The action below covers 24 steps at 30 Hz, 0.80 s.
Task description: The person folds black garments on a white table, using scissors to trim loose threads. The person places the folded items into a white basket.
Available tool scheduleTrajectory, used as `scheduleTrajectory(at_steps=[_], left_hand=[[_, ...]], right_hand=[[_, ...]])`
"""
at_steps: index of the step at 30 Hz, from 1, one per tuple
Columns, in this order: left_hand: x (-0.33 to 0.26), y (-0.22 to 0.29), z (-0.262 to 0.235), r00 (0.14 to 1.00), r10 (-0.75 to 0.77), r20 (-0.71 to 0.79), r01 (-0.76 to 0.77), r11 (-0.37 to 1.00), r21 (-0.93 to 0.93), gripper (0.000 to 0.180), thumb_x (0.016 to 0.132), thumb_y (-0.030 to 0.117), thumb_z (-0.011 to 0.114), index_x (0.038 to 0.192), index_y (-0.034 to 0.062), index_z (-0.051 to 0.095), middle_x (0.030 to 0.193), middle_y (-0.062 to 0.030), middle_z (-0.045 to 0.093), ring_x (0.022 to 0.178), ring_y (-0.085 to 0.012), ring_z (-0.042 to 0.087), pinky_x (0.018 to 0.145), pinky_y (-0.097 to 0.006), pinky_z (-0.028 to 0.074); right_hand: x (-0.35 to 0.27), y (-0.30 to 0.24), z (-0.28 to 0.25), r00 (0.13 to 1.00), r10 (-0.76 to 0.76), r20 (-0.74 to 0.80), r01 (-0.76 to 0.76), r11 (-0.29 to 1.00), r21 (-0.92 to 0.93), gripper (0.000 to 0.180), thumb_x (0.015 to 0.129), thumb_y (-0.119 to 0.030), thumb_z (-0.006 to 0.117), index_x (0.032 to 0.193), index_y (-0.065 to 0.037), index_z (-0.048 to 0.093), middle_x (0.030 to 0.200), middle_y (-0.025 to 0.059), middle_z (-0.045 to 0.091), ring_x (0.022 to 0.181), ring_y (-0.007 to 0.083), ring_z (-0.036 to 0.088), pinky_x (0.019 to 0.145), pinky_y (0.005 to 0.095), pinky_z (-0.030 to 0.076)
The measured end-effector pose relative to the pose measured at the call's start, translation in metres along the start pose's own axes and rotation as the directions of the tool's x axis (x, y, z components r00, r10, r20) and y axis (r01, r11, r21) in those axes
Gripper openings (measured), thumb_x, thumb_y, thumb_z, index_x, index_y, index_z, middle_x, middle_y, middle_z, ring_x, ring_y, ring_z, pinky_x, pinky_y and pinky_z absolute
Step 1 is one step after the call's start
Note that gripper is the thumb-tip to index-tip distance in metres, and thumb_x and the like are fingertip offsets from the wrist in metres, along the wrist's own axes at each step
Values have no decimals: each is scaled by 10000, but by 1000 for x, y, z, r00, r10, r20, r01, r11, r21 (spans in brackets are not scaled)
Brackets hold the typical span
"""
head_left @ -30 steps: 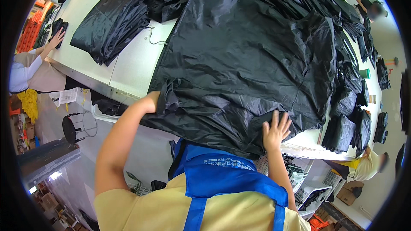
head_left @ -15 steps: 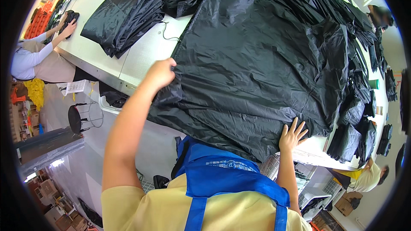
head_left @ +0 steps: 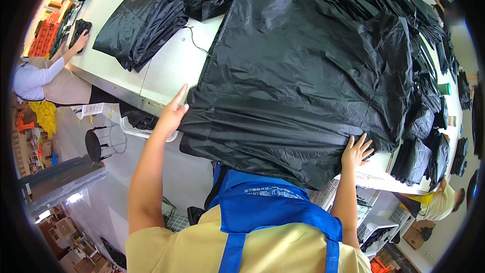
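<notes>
A large sheet of thin, shiny black fabric (head_left: 298, 65) covers the table in front of me, creased and folded. Its near part hangs over the table's front edge toward my blue apron. My left hand (head_left: 174, 114) is at the sheet's left edge, index finger and thumb apart, with nothing visible between them. Flat on the near right part of the fabric lies my right hand (head_left: 356, 152), fingers spread. Left of the sheet sits a folded black bundle (head_left: 141, 25) of similar material, and a thin dark cord (head_left: 196, 39) lies between the two.
The white table (head_left: 164, 71) shows beside the sheet. Several folded black bundles (head_left: 417, 159) line the right side. At the far left a person (head_left: 55, 78) handles a small black item (head_left: 81, 33); another person (head_left: 438, 202) is at the right. A round stool (head_left: 94, 145) stands on the floor.
My left hand has loosened from its grip on the fabric edge and moved down and left. The near fold lies flatter now. My right hand has shifted slightly right, still flat.
</notes>
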<state>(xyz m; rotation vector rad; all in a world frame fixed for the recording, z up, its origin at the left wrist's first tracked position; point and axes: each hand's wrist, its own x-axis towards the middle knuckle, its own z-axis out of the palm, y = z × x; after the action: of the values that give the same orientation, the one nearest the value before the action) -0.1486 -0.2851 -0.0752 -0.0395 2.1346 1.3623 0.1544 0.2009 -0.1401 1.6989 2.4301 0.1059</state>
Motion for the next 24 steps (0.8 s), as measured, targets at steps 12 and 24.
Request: scheduleTrajectory(at_steps=[12, 24], left_hand=[[-95, -48, 15, 701, 570, 429, -634, 221, 741, 481, 711, 194, 747, 1144, 157, 542, 1378, -123, 441, 1297, -340, 393, 1056, -533, 296], [-23, 50, -22, 988, 115, 100, -103, 988, -111, 347, 791, -4, 648, 1106, 40, 508, 998, -42, 594, 939, -98, 560, 806, -242, 454]], right_hand=[[-119, 80, -25, 510, -857, -70, 849, 489, 199, 527, 641, -100, 643, 1159, -190, 606, 1389, 98, 462, 1356, 377, 339, 1103, 577, 184], [3, 27, -158, 771, -609, 188, 405, 696, 593, 254, 824, -128, 650, 997, 29, 550, 836, 270, 575, 763, 413, 546, 692, 394, 459]])
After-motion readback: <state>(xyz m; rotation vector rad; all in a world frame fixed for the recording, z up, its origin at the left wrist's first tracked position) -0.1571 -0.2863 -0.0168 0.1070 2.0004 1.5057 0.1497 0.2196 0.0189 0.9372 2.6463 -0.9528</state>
